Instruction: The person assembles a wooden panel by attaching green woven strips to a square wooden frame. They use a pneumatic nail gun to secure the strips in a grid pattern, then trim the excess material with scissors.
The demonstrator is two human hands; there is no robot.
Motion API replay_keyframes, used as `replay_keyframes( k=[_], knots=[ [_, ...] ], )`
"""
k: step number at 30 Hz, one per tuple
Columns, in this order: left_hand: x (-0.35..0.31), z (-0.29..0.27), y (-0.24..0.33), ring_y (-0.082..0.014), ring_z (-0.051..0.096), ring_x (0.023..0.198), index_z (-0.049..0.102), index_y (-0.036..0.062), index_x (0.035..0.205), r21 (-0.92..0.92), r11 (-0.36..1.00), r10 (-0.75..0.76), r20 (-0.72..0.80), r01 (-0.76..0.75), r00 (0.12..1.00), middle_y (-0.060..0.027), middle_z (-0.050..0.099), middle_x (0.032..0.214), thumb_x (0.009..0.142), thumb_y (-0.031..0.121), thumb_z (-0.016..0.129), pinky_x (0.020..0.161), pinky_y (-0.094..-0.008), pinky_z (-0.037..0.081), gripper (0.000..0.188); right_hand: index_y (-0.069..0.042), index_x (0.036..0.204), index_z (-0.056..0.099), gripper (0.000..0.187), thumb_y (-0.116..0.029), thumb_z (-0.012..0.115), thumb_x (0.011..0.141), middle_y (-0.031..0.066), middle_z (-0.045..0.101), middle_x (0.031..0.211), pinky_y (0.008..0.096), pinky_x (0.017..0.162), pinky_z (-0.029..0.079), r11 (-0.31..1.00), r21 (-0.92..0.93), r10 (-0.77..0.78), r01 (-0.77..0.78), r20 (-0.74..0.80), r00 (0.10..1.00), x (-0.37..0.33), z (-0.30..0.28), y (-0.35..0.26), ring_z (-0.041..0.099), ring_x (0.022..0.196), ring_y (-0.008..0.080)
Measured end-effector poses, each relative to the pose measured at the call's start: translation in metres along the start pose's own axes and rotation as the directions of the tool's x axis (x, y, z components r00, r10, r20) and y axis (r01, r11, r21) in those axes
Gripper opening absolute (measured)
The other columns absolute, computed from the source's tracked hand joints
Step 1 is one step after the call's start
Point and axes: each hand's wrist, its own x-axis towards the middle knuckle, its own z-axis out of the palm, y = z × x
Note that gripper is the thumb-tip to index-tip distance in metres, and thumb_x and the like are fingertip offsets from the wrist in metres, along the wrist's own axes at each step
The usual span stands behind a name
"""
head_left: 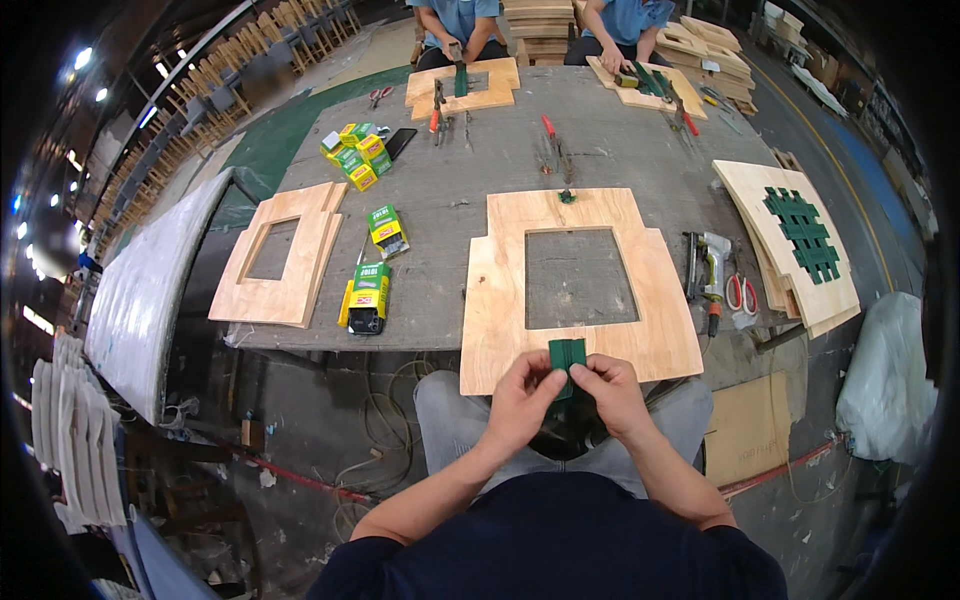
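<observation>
A wooden panel (655, 290) with a square cutout lies in front of me at the table's near edge. Over its near strip I hold a short piece of green webbing (568, 351), its upper part resting over the wood. My left hand (524, 395) pinches the webbing from the left side. From the right, my right hand (612, 392) pinches it too, the two thumbs nearly touching. Right of the panel lie a staple gun (712, 268) and red-handled scissors (741, 294). A small green scrap (567, 196) sits on the panel's far strip.
Left on the grey table (430, 200) are stacked cutout panels (240, 290), several green-yellow boxes (368, 290) and a black phone (400, 142). At right, a stacked panel carries woven green webbing (803, 235). Pliers (549, 128) lie beyond my panel. Two people in blue work across the table.
</observation>
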Motion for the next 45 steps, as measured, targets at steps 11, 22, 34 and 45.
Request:
replay_keyframes(
  k=[11, 22, 34, 45],
  knots=[
    [0.017, -0.008, 0.001, -0.0030, 0.054, 0.077, 0.068, 0.0028, 0.093, -0.031, 0.975, -0.217, 0.102, 0.221, 0.971, 0.0039, 0.063, 0.084, 0.100, 0.012, 0.069, 0.069, -0.0213, 0.044, 0.012, 0.000, 0.103, 0.069, 0.012, -0.002, 0.072, 0.092, 0.0069, 0.069, 0.086, 0.0279, 0.077, 0.053, 0.829, -0.372, -0.477, 0.417, -0.083, 0.875, -0.008, 0.008, -0.006, 0.066, 0.079, 0.0137],
    [0.015, -0.010, -0.001, -0.0046, 0.057, 0.081, 0.071, -0.0003, 0.102, 0.061, 0.977, -0.210, 0.086, 0.205, 0.974, 0.0010, 0.067, 0.088, 0.099, 0.010, 0.070, 0.071, -0.0225, 0.047, 0.011, -0.001, 0.103, 0.072, 0.014, -0.001, 0.074, 0.088, 0.0139, 0.072, 0.092, 0.0336, 0.072, 0.055, 0.683, -0.578, -0.556, 0.447, -0.014, 0.831, -0.010, 0.007, -0.012, 0.071, 0.083, 0.0269],
    [0.019, -0.006, 0.000, -0.0230, 0.067, 0.091, 0.071, 0.0037, 0.102, 0.632, 0.663, 0.418, 0.132, -0.401, 0.899, -0.0100, 0.070, 0.093, 0.087, 0.004, 0.077, 0.082, -0.0326, 0.051, 0.016, -0.002, 0.099, 0.070, 0.011, 0.001, 0.071, 0.089, 0.0122, 0.059, 0.097, 0.0340, 0.068, 0.053, 0.572, -0.697, -0.599, 0.432, 0.005, 0.801, 0.000, 0.008, -0.006, 0.066, 0.081, 0.0272],
    [0.055, -0.012, -0.013, -0.0290, 0.065, 0.087, 0.071, 0.0038, 0.104, 0.601, 0.664, 0.433, 0.175, -0.444, 0.884, -0.0113, 0.068, 0.095, 0.087, 0.006, 0.075, 0.079, -0.0389, 0.051, 0.017, -0.005, 0.097, 0.071, 0.010, -0.007, 0.073, 0.088, 0.0116, 0.065, 0.094, 0.0399, 0.077, 0.054, 0.405, -0.757, -0.588, 0.513, 0.214, 0.780, 0.037, -0.009, -0.024, 0.065, 0.089, 0.0319]
  ],
)
